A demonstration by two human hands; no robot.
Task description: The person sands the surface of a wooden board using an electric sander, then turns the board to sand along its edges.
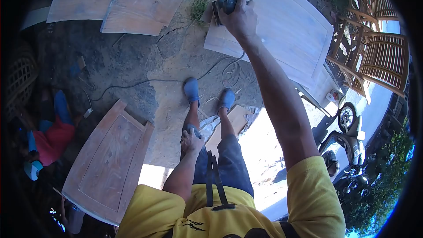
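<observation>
My right hand grips a dark electric sander from above. The sander rests at the left edge of a pale wooden panel, near its far corner. A cable runs over the ground, with a loop below the panel. Close to my knee, my left hand is closed around a small dark grey object; its kind cannot be made out.
Pale panels lie at the far left. A framed door panel leans at the lower left, near a person in a red shirt. Wooden chairs and a motorcycle stand at right.
</observation>
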